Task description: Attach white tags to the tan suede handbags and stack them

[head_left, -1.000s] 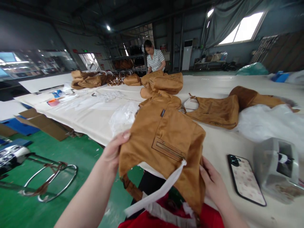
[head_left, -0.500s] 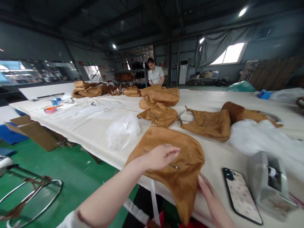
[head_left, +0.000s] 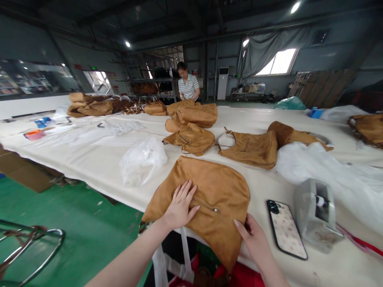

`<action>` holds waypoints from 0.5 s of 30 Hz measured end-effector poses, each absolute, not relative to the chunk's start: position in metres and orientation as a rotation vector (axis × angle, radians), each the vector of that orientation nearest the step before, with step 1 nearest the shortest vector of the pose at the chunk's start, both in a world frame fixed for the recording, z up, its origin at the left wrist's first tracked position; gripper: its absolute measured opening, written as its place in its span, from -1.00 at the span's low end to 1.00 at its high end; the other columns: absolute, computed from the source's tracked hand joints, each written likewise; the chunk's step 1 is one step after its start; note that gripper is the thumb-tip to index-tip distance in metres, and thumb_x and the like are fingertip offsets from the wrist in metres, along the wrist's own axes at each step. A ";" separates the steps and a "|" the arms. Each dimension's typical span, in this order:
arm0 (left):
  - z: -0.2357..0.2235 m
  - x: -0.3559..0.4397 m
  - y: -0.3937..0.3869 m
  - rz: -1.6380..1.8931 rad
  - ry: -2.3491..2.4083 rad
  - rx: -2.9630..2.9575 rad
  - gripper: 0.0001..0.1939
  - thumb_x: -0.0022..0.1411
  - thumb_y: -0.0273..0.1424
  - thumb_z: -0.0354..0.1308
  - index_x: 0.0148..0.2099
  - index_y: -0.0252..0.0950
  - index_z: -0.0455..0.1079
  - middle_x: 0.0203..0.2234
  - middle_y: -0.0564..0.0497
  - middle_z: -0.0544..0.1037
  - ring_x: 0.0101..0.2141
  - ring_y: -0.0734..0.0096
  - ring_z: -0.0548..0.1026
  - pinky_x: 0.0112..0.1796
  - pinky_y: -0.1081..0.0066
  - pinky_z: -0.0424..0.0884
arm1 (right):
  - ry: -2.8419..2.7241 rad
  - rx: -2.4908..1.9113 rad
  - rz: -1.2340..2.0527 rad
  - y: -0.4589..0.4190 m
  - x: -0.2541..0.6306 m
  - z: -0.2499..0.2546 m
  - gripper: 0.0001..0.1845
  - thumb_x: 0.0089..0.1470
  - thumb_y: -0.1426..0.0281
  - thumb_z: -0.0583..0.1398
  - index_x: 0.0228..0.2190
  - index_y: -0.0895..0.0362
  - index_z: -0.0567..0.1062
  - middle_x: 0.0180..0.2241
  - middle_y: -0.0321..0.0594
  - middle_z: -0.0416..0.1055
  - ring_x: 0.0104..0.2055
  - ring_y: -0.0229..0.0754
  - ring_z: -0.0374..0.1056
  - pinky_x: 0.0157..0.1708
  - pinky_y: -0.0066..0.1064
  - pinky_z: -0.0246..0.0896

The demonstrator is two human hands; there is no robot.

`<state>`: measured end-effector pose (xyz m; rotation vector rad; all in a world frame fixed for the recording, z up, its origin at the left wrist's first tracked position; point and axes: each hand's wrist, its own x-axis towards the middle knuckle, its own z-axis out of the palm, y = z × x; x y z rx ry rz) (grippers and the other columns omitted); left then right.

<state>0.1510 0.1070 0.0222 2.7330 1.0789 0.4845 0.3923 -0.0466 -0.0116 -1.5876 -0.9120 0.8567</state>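
Observation:
A tan suede-like bag (head_left: 215,179) lies flat at the near edge of the table, its short zipper facing up and one pointed end drooping over the edge. My left hand (head_left: 181,205) rests palm down on the bag, left of the zipper pull, fingers stretched out. At the bag's right edge, my right hand (head_left: 253,235) grips the material with the thumb on top; the other fingers are partly hidden beneath. White straps (head_left: 185,249) hang below the bag in front of my lap.
Right of the bag lie a patterned phone (head_left: 287,229) and a grey tape dispenser (head_left: 315,215). Clear plastic (head_left: 143,161) sits to the left. More tan bags (head_left: 249,147) spread behind on the white-covered table (head_left: 98,159). A person (head_left: 189,85) stands beyond the far side.
My left hand has come down from above the bag and flattened, fingers now spread left of the zipper. My right hand stays at the right edge. The view has shifted slightly right.

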 end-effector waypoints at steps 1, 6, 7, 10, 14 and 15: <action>0.018 0.152 0.106 0.508 1.078 2.725 -0.32 0.28 -0.22 0.08 0.36 -0.33 0.03 0.35 -0.27 -0.03 0.34 0.04 -0.09 0.26 -0.10 -0.10 | -0.904 -1.585 0.862 -0.047 0.392 -0.010 -0.56 0.00 0.09 0.23 -0.16 0.11 0.44 -0.15 -0.05 0.55 -0.11 0.06 0.47 -0.12 -0.20 0.40; 0.031 0.134 0.129 0.548 0.944 2.317 -0.50 0.25 -0.15 0.11 0.17 -0.26 0.37 0.27 -0.17 0.21 0.27 0.12 0.14 0.25 0.08 0.06 | -0.799 -1.578 0.889 -0.047 0.390 -0.012 -0.37 -0.08 0.05 0.28 -0.05 0.15 0.36 -0.11 -0.02 0.54 -0.07 0.07 0.46 -0.07 -0.17 0.39; 0.036 0.126 0.139 0.600 0.978 2.186 -0.55 0.26 -0.14 0.09 0.09 -0.25 0.44 0.21 -0.14 0.32 0.23 0.16 0.24 0.23 0.15 0.12 | -0.780 -1.581 0.900 -0.047 0.391 -0.013 -0.35 -0.10 0.04 0.30 -0.05 0.15 0.37 -0.10 -0.03 0.54 -0.06 0.07 0.46 -0.08 -0.17 0.39; 0.047 0.095 0.168 0.824 1.273 1.903 -0.52 0.29 -0.10 0.01 0.07 -0.31 0.45 0.16 -0.14 0.39 0.20 0.19 0.28 0.25 0.20 0.09 | -0.730 -1.576 0.937 -0.045 0.392 -0.015 -0.34 -0.14 0.03 0.33 -0.07 0.14 0.39 -0.11 -0.06 0.54 -0.06 0.06 0.46 -0.08 -0.19 0.39; 0.055 0.074 0.189 0.944 1.470 1.700 -0.37 0.24 -0.02 0.00 0.14 -0.43 0.35 0.20 -0.29 0.31 0.25 0.03 0.19 0.26 0.07 0.01 | -0.572 -1.499 0.982 -0.040 0.385 0.000 -0.37 -0.25 0.05 0.40 -0.18 0.15 0.47 -0.15 -0.06 0.57 -0.07 0.10 0.46 -0.09 -0.17 0.38; 0.055 0.075 0.190 0.935 1.435 1.654 -0.36 0.24 0.01 -0.03 0.10 -0.42 0.38 0.13 -0.30 0.40 0.20 0.00 0.28 0.21 0.05 0.15 | -0.508 -1.458 1.009 -0.037 0.380 0.006 -0.38 -0.27 0.05 0.41 -0.21 0.15 0.48 -0.16 -0.05 0.57 -0.06 0.12 0.45 -0.09 -0.16 0.38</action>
